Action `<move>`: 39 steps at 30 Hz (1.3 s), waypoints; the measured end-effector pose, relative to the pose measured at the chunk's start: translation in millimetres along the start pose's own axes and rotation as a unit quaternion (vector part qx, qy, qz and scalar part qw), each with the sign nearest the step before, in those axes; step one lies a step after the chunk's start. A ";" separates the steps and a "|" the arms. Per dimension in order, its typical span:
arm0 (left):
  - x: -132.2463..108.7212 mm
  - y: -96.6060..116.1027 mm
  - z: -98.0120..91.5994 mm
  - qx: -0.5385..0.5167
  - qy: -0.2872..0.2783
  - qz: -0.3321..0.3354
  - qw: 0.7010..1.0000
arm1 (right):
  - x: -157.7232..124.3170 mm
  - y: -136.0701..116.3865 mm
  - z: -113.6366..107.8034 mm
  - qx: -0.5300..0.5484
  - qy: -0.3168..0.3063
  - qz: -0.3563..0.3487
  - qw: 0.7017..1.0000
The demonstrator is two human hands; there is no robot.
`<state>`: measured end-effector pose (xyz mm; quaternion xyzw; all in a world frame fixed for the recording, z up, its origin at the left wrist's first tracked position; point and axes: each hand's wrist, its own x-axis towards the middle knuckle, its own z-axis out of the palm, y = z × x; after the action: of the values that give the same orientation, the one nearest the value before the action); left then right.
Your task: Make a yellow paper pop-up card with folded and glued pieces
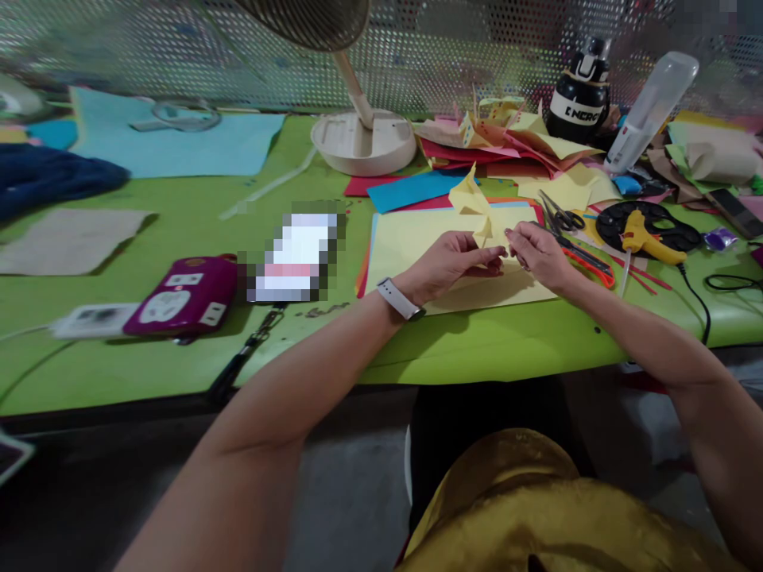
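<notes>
Both my hands meet over a folded yellow paper shape [475, 205] on a flat yellow sheet [417, 246]. My left hand [451, 264], with a white watch on its wrist, pinches the shape's lower edge. My right hand [540, 253] pinches the same fold from the right side. The shape's pointed flaps stick up behind my fingers.
Scissors [563, 216], a yellow glue gun [648, 237] on a black disc, and an orange-handled cutter [587, 260] lie to the right. Coloured paper is piled at the back beside a fan base [363, 143] and a black bottle [579, 95]. A purple power strip [182, 298] sits on the left.
</notes>
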<state>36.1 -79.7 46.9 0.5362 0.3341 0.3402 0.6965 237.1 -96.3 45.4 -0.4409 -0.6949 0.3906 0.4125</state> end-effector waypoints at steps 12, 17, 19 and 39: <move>3.1 2.8 0.2 -0.100 0.041 -0.001 0.994 | 3.9 0.6 -5.0 0.050 0.052 0.011 0.997; 3.8 -0.5 2.8 -0.093 0.082 0.061 0.990 | -1.3 -1.9 0.0 0.051 -0.005 0.015 0.999; 3.9 -1.1 2.7 -0.090 0.086 0.071 0.990 | -1.7 -3.4 -1.1 0.052 -0.015 0.023 0.998; 5.1 0.4 -2.0 -0.065 0.115 0.059 0.989 | 4.6 -2.5 -7.0 0.115 0.118 0.055 0.985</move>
<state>37.1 -74.4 46.4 0.4654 0.3573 0.4612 0.6656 241.6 -91.5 51.2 -0.4713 -0.5661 0.4356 0.5174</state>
